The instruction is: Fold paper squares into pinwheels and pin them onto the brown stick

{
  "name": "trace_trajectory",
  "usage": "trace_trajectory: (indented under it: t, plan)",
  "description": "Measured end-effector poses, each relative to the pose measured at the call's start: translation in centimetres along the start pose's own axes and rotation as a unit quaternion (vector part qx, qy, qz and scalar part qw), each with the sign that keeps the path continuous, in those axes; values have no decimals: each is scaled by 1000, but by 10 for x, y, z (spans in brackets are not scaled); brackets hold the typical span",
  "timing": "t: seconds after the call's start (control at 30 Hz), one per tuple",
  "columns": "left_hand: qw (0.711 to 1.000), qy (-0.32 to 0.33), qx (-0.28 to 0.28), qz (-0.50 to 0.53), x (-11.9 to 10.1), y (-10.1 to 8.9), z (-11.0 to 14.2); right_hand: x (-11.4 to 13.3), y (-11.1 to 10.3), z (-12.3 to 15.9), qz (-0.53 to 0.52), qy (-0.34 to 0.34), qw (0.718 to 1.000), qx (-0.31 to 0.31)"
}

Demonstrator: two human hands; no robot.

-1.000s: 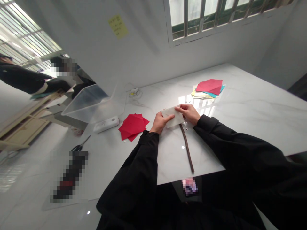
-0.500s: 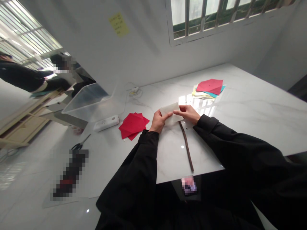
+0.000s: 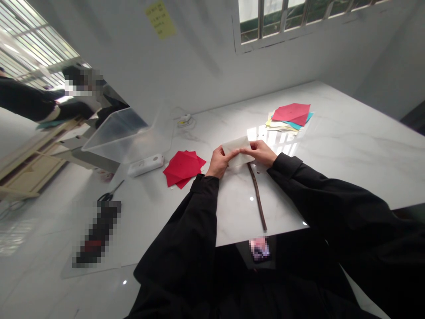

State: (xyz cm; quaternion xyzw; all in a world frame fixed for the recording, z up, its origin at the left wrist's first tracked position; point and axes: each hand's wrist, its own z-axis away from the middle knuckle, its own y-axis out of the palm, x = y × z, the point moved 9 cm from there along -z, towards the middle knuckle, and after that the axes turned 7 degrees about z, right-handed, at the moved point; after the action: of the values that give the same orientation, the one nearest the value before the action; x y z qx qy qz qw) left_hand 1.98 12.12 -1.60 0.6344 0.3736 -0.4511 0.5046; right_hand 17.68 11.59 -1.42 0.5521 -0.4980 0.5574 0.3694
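A small cream sheet of paper is held between my two hands, just above the white marbled table. My left hand grips its left side, thumb on the near face. From the right, my right hand pinches the paper, and the two thumbs meet near its middle. Below the paper a thin brown stick lies on the table, pointing towards me; its far end is close to the paper's lower edge. Left of my left hand lie several red paper pieces, overlapping.
A stack of coloured paper lies at the back right. On the left are a clear plastic bin, a white power strip, scissors and a blurred dark object. Another person is at the far left.
The view has tipped slightly, so everything sits a little higher in the picture. My right thumb has moved a little left along the paper, meeting the left thumb.
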Motion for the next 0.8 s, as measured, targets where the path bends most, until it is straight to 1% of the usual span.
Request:
trace_trajectory:
  t: [0.1, 0.23, 0.37, 0.6, 0.8]
  plan:
    - [1000, -4, -7, -17, 0, 0, 1, 4, 0, 2, -17, 9, 1000, -9]
    - [999, 2, 12, -39, -3, 4, 2, 5, -4, 3, -33, 13, 999, -32]
    - [999, 7, 19, -42, -6, 8, 4, 1, -5, 1, -52, 12, 998, -36]
    - [1000, -20, 3, -11, -6, 8, 6, -2, -5, 0, -57, 22, 997, -42]
    - [999, -28, -42, -6, -3, -4, 4, -2, -6, 1, -3, 30, 999, -45]
